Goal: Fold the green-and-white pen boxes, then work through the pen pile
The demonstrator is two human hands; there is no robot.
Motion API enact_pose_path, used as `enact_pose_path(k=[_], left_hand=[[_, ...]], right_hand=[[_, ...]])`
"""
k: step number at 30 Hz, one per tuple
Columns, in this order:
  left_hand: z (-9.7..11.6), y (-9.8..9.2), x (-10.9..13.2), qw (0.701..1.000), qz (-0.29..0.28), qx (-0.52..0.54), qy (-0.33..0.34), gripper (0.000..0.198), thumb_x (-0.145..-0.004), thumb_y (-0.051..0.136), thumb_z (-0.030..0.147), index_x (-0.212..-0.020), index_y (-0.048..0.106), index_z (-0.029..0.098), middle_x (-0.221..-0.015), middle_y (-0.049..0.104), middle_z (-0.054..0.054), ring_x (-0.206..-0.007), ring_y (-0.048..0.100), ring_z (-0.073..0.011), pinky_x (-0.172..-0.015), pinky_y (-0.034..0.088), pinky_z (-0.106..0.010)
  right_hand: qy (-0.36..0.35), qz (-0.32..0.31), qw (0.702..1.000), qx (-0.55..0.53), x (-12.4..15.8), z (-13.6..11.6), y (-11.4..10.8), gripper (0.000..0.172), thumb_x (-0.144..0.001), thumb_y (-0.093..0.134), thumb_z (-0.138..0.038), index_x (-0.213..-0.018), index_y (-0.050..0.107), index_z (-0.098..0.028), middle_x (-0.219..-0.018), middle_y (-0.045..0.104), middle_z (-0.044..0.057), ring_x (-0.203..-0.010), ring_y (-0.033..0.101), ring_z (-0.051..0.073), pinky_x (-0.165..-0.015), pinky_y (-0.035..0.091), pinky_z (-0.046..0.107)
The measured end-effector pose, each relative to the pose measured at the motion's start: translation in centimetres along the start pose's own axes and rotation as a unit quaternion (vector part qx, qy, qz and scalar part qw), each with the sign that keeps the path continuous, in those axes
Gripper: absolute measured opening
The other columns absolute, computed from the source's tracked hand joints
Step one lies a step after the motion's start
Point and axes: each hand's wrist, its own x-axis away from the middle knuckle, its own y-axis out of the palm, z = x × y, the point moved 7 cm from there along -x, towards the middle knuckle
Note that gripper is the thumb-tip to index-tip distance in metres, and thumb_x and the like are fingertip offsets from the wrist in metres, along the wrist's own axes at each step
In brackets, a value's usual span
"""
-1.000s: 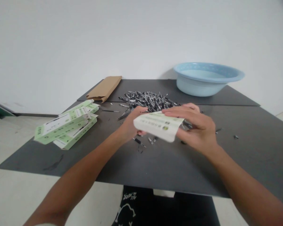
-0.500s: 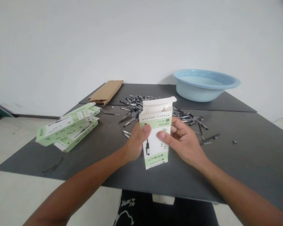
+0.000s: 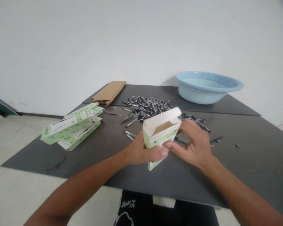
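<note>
Over the near part of the table, a green and white cardboard pen box (image 3: 159,142) is held with its upper end open and a white flap standing at the back. My left hand (image 3: 141,152) wraps its left side, the thumb lying across the printed front. On the other side, my right hand (image 3: 195,146) pinches the box's right edge, thumb at the front; its other fingers are partly hidden behind. Just beyond the box lies a heap of black and clear pens (image 3: 148,106). The visible part of the box's inside shows no pens.
Several similar green and white boxes (image 3: 69,127) lie stacked at the left of the dark table (image 3: 226,175). Behind them is a brown paper bag (image 3: 109,92). A light blue basin (image 3: 200,95) stands at the back right. Loose bits (image 3: 237,146) lie right of the pens.
The box has tipped so that its open top now faces me more. My left thumb has slid across its front, and my right hand has moved slightly right along its edge.
</note>
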Motion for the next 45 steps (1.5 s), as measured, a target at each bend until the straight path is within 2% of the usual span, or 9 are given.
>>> enact_pose_path(k=[3,5,10,13,16,20,25,39,45], left_hand=[[0.8,0.4,0.3,0.997,-0.034,-0.052,0.054,0.055,-0.085,0.083,0.045,-0.133,0.073,0.023,-0.126,0.075,-0.013,-0.117,0.071,-0.0329,-0.102,0.056,-0.045],[0.2,1.0,0.4,0.995,-0.084,-0.030,0.043,0.049,-0.090,0.080,0.045,-0.133,0.073,0.022,-0.120,0.076,-0.014,-0.108,0.073,-0.0299,-0.093,0.058,-0.041],[-1.1,1.7,0.6,0.987,-0.158,0.020,-0.027,0.066,-0.088,0.080,0.059,-0.139,0.066,0.018,-0.114,0.074,-0.017,-0.097,0.075,-0.0279,-0.078,0.060,-0.035],[-1.7,1.7,0.6,0.981,-0.170,0.033,-0.084,0.067,-0.085,0.081,0.064,-0.133,0.069,0.018,-0.108,0.075,-0.015,-0.089,0.074,-0.0245,-0.072,0.059,-0.031],[-2.3,1.6,0.9,0.972,-0.189,0.045,-0.135,0.063,-0.081,0.083,0.067,-0.117,0.074,0.016,-0.102,0.075,-0.014,-0.087,0.073,-0.0250,-0.070,0.059,-0.032],[-3.5,1.7,1.3,0.960,-0.195,0.048,-0.196,0.066,-0.077,0.083,0.071,-0.110,0.076,0.015,-0.099,0.076,-0.015,-0.083,0.072,-0.0255,-0.067,0.058,-0.031],[-3.9,1.7,1.2,0.958,-0.176,0.082,-0.212,0.066,-0.076,0.079,0.074,-0.105,0.077,0.015,-0.093,0.075,-0.013,-0.076,0.071,-0.0249,-0.065,0.056,-0.032],[-3.9,1.7,1.6,0.944,-0.164,0.128,-0.257,0.067,-0.072,0.081,0.073,-0.101,0.081,0.013,-0.088,0.077,-0.014,-0.070,0.069,-0.0248,-0.063,0.051,-0.032],[-3.4,2.2,1.3,0.938,-0.163,0.173,-0.251,0.060,-0.073,0.082,0.067,-0.099,0.079,0.014,-0.087,0.077,-0.012,-0.071,0.072,-0.0250,-0.064,0.055,-0.033]], right_hand=[[0.026,0.119,0.991,-0.048,-0.1,1.0,-2.0,0.056,-0.081,0.089,-0.058,-0.118,0.057,-0.030,-0.091,0.060,0.000,-0.074,0.059,0.020,-0.068,0.052,0.039],[0.004,0.146,0.985,-0.095,-0.2,0.6,-2.4,0.057,-0.083,0.085,-0.062,-0.120,0.054,-0.032,-0.097,0.058,0.003,-0.083,0.061,0.023,-0.068,0.053,0.039],[0.030,0.077,0.983,-0.161,-0.4,-0.6,-1.5,0.054,-0.096,0.077,-0.047,-0.146,0.058,-0.037,-0.126,0.071,0.010,-0.107,0.071,0.029,-0.079,0.062,0.043],[0.089,0.053,0.974,-0.203,-0.3,-0.7,-1.7,0.051,-0.100,0.072,-0.050,-0.149,0.064,-0.038,-0.120,0.080,0.006,-0.095,0.076,0.025,-0.078,0.065,0.041],[0.128,0.051,0.971,-0.198,-0.4,-0.8,-2.3,0.036,-0.102,0.070,-0.051,-0.134,0.078,-0.036,-0.109,0.085,0.004,-0.084,0.079,0.022,-0.073,0.067,0.036],[0.190,0.013,0.965,-0.182,-0.9,-0.5,-2.3,0.021,-0.099,0.076,-0.044,-0.116,0.087,-0.036,-0.090,0.086,0.001,-0.064,0.077,0.018,-0.053,0.063,0.027],[0.217,-0.049,0.954,-0.202,-1.2,-0.3,-1.5,0.027,-0.100,0.077,-0.039,-0.125,0.084,-0.036,-0.083,0.085,-0.003,-0.057,0.073,0.014,-0.048,0.059,0.023],[0.038,-0.074,0.987,-0.138,-2.0,-2.4,-2.1,0.036,-0.108,0.063,-0.030,-0.140,0.075,-0.039,-0.119,0.085,0.000,-0.092,0.084,0.019,-0.077,0.068,0.030],[-0.022,-0.081,0.987,-0.137,-2.0,-3.1,-1.8,0.046,-0.105,0.068,-0.035,-0.151,0.067,-0.035,-0.108,0.087,0.004,-0.092,0.083,0.022,-0.083,0.069,0.035]])
